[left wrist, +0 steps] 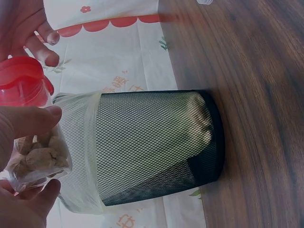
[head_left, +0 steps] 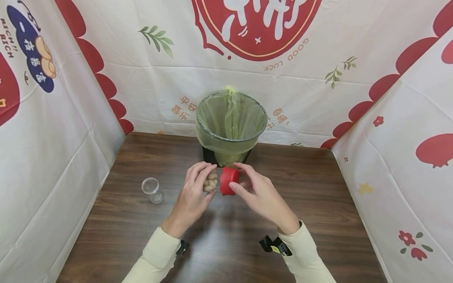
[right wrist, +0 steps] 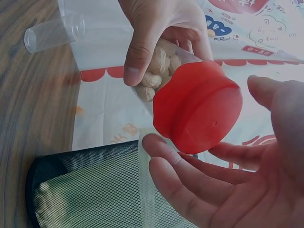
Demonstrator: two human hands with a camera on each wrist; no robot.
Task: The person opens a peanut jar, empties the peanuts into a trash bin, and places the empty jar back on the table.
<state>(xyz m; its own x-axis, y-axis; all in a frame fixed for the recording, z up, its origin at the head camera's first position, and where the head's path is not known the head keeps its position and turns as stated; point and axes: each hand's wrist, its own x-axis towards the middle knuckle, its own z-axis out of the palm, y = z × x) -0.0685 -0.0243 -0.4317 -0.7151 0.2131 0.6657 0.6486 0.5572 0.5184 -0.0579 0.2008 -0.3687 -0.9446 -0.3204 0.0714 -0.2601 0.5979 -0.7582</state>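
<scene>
My left hand point(head_left: 192, 192) grips a clear jar point(left wrist: 61, 156) by its sides, thumb on one side and fingers on the other. Inside it lie several wrinkled tan lumps point(right wrist: 161, 69), like nuts in the shell. A red cap with a wavy rim point(right wrist: 202, 111) covers the jar's end, which points towards the right hand. Around that cap the fingers of my right hand point(head_left: 260, 190) are spread and loosely bent. In the right wrist view its thumb stands off from the cap, and the fingertips pass beneath the cap's edge.
Just beyond the hands stands a black mesh bin point(left wrist: 147, 147) lined with a pale green bag point(head_left: 212, 135). A small clear glass or jar point(head_left: 153, 190) is at the left on the dark wooden table point(head_left: 219, 251). Printed white cloth point(head_left: 170, 78) hangs behind and along both sides.
</scene>
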